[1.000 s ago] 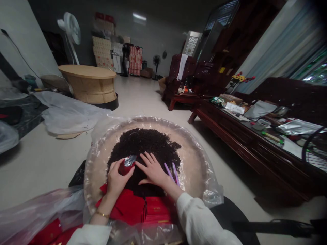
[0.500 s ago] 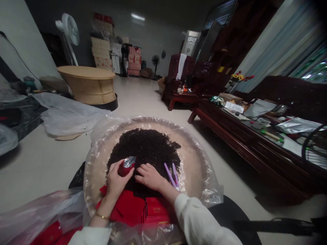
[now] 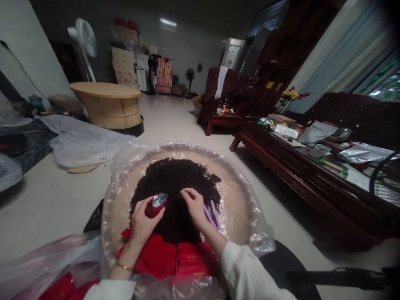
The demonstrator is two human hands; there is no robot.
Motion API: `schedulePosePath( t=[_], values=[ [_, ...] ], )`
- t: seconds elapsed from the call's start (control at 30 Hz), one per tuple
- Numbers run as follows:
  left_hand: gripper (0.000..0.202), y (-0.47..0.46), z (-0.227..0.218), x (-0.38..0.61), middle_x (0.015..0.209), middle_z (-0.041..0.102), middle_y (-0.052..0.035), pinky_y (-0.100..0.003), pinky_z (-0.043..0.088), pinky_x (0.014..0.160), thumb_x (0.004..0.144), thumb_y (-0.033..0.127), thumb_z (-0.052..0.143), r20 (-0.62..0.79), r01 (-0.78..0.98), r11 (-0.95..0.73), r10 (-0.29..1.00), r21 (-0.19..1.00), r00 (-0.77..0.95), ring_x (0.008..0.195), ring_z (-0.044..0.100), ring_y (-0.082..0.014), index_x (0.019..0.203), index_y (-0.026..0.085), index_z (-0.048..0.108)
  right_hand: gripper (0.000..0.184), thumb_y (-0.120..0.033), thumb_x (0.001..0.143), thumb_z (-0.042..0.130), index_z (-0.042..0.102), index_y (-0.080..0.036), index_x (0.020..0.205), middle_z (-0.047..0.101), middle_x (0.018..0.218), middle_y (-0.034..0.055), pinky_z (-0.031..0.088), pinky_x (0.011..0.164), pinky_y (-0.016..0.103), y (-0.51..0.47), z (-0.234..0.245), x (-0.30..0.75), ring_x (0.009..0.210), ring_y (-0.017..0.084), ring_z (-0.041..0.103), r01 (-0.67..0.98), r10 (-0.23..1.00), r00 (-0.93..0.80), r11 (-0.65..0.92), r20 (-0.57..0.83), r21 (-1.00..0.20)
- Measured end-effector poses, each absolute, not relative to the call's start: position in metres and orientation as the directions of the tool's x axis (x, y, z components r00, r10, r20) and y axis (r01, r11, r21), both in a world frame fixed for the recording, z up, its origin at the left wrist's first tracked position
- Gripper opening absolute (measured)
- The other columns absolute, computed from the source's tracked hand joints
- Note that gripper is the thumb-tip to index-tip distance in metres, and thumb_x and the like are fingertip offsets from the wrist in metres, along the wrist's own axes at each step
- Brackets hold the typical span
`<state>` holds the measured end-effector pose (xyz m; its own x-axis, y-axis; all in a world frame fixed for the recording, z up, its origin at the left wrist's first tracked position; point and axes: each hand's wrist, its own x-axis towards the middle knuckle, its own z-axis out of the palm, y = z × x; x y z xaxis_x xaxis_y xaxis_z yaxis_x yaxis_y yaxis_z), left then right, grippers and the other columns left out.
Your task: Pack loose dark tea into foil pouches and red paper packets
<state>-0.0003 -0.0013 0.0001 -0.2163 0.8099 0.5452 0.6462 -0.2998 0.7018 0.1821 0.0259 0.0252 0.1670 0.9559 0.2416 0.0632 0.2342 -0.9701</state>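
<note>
My left hand (image 3: pixel 141 223) grips a small red packet (image 3: pixel 160 200) with a silver foil lining, tilted at the near left of the dark loose tea leaves (image 3: pixel 175 173). Over the middle of that heap is my right hand (image 3: pixel 194 208), its fingertips pinched together; whatever lies between them is too small to make out. Purple tongs (image 3: pixel 214 209) rest at the heap's right side, partly behind my right wrist. Rows of flat red packets (image 3: pixel 195 255) lie in front of me, at the near edge of the round tray (image 3: pixel 239 212).
Clear plastic sheeting (image 3: pixel 261 233) wraps the tray's rim. A dark wooden table (image 3: pixel 281 166) loaded with bags and papers runs along the right. A round bamboo stand (image 3: pixel 108 106) and crumpled plastic (image 3: pixel 81 139) are at the left; a white fan (image 3: pixel 86 37) stands behind.
My right hand has moved up and to the right from beside the packet, its fingers now drawn together. My left hand and the packet have barely moved.
</note>
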Motion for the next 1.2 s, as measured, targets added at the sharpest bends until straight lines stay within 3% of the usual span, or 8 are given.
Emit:
schedulePosePath(
  t=[0.07,0.13,0.2,0.27,0.43,0.9,1.1,1.2],
  values=[
    [0.041,-0.002,0.001,0.000,0.093,0.064,-0.0056,-0.035,0.054,0.079,0.072,0.045,0.068,0.544,0.645,-0.303,0.812,0.702,-0.211,0.084,0.064,-0.0217,0.103,0.020,0.063,0.024,-0.045,0.077,0.068,0.068,-0.021,0.082,0.064,0.074,-0.0021,0.047,0.065,0.026,0.027,0.030,0.183,0.067,0.014,0.058,-0.307,0.972,0.228,0.016,-0.057,-0.951],
    [0.041,-0.002,0.001,0.001,0.093,0.065,-0.0056,-0.035,0.054,0.079,0.071,0.045,0.068,0.543,0.644,-0.304,0.814,0.702,-0.207,0.084,0.064,-0.0217,0.104,0.020,0.063,0.027,-0.046,0.079,0.064,0.066,-0.021,0.087,0.065,0.076,-0.0014,0.048,0.061,0.025,0.026,0.034,0.187,0.066,0.014,0.060,-0.584,0.959,0.141,-0.121,-0.247,-0.803],
    [0.041,-0.002,0.000,0.001,0.094,0.065,-0.0057,-0.035,0.054,0.079,0.071,0.045,0.069,0.547,0.647,-0.309,0.812,0.697,-0.201,0.084,0.064,-0.0219,0.104,0.021,0.063,0.028,-0.047,0.083,0.056,0.064,-0.021,0.092,0.068,0.083,0.0020,0.052,0.065,0.029,0.026,0.036,0.191,0.074,0.016,0.064,-0.725,0.949,0.044,-0.184,-0.311,-0.664],
    [0.041,-0.001,0.000,0.001,0.094,0.065,-0.0060,-0.035,0.054,0.079,0.072,0.044,0.069,0.555,0.652,-0.318,0.809,0.688,-0.191,0.085,0.064,-0.0220,0.104,0.020,0.063,0.034,-0.047,0.088,0.046,0.063,-0.020,0.097,0.069,0.094,0.0062,0.054,0.076,0.036,0.025,0.037,0.195,0.088,0.019,0.066,-0.768,0.954,-0.008,-0.198,-0.301,-0.609],
    [0.041,-0.002,-0.002,0.002,0.095,0.065,-0.0059,-0.035,0.054,0.081,0.072,0.043,0.069,0.564,0.662,-0.335,0.809,0.671,-0.163,0.086,0.064,-0.0218,0.106,0.020,0.063,0.041,-0.046,0.091,0.032,0.063,-0.022,0.101,0.069,0.107,0.0091,0.048,0.094,0.048,0.027,0.034,0.194,0.109,0.023,0.063,-0.771,0.972,-0.023,-0.167,-0.234,-0.614],
    [0.039,-0.003,-0.003,0.005,0.093,0.065,-0.0061,-0.035,0.055,0.079,0.071,0.039,0.070,0.563,0.657,-0.349,0.815,0.668,-0.140,0.084,0.064,-0.0214,0.104,0.020,0.064,0.051,-0.054,0.089,0.035,0.066,-0.019,0.108,0.070,0.111,0.0096,0.044,0.100,0.041,0.035,0.031,0.184,0.109,0.022,0.063,-0.668,0.978,0.036,-0.129,-0.206,-0.733],
    [0.039,-0.003,-0.002,0.004,0.094,0.065,-0.0059,-0.035,0.054,0.080,0.070,0.040,0.070,0.557,0.667,-0.323,0.814,0.672,-0.167,0.084,0.064,-0.0219,0.104,0.021,0.064,0.066,-0.066,0.087,0.027,0.061,-0.021,0.121,0.062,0.128,0.0084,0.043,0.100,0.041,0.035,0.028,0.187,0.118,0.022,0.057,-0.403,0.997,0.010,-0.064,-0.074,-0.913],
    [0.040,-0.003,-0.002,0.003,0.095,0.065,-0.0065,-0.035,0.054,0.081,0.071,0.041,0.070,0.556,0.667,-0.320,0.813,0.673,-0.171,0.085,0.064,-0.0220,0.105,0.020,0.064,0.052,-0.058,0.087,0.039,0.062,-0.022,0.117,0.064,0.123,0.0081,0.044,0.096,0.041,0.028,0.030,0.193,0.115,0.023,0.058,-0.171,0.995,0.084,-0.035,-0.050,-0.985]
  ],
)
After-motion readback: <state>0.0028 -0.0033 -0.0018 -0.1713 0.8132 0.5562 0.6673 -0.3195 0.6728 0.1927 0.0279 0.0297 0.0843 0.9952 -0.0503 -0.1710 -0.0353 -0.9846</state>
